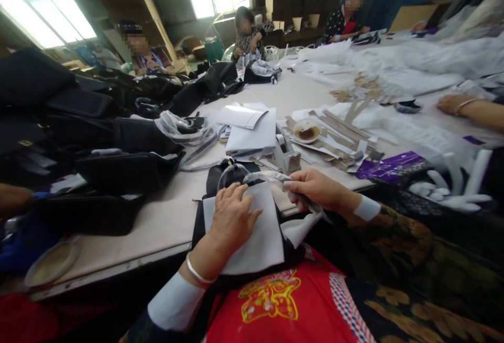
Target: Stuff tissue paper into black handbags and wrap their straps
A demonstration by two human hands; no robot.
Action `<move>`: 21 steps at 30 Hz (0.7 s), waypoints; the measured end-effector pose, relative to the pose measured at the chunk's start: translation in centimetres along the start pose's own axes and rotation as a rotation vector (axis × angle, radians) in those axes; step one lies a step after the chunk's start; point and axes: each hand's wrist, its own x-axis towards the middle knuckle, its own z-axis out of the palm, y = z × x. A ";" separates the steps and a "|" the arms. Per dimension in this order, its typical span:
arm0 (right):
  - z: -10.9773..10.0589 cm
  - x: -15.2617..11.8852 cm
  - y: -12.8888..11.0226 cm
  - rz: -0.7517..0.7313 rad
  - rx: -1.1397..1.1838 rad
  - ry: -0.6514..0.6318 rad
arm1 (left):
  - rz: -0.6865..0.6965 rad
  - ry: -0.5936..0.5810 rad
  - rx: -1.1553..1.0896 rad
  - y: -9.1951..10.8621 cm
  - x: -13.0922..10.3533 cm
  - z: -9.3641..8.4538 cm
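Observation:
A black bag [199, 227] lies at the table's front edge with a white sheet [255, 243] on top of it. My left hand [235, 217] rests on the sheet, its fingers spread. To its right, my right hand [309, 188] is closed around a strap [268, 176] covered in clear wrapping, which arches over the bag's far side. The strap's loose end hangs below my right hand. A white padded piece [301, 230] sticks out at the bag's right side.
Black bags [122, 169] are piled on the left. Ahead lie white papers [252, 133], a bowl of brown liquid [306, 131] and cardboard strips [346, 127]. A purple packet [389, 164] lies at right. Several people sit around the table; one person's hand [452, 104] rests at right.

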 end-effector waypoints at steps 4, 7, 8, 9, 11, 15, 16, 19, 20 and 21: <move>1.9 0.5 -5.2 0.044 0.355 -0.091 | -0.051 -0.117 -0.775 4.9 2.1 0.1; 3.5 2.1 -7.7 -0.036 0.477 -0.125 | -0.184 -0.281 -1.197 7.9 3.1 1.3; 3.7 2.5 -7.9 -0.069 0.493 -0.120 | -0.243 -0.280 -1.292 8.4 3.3 1.5; 3.7 2.7 -7.8 -0.094 0.496 -0.112 | -0.300 -0.251 -1.375 8.6 3.6 1.5; 3.0 2.3 -6.7 -0.118 0.469 -0.129 | -0.395 -0.129 -1.506 8.0 4.4 0.5; 1.2 -1.4 -3.0 -0.151 0.207 -0.344 | -0.534 0.221 -1.585 3.8 7.5 -4.3; 1.1 -2.4 -2.3 -0.128 0.100 -0.399 | -0.558 0.303 -1.584 2.6 8.3 -5.6; 1.4 -4.4 -1.8 -0.047 -0.011 -0.388 | -0.474 0.415 -1.646 0.4 9.5 -7.8; 1.7 -4.4 -2.2 -0.055 0.035 -0.342 | -0.391 0.387 -1.704 0.4 9.4 -7.7; 2.0 -4.2 -2.9 -0.088 0.103 -0.292 | -0.299 0.317 -1.767 0.8 9.0 -7.2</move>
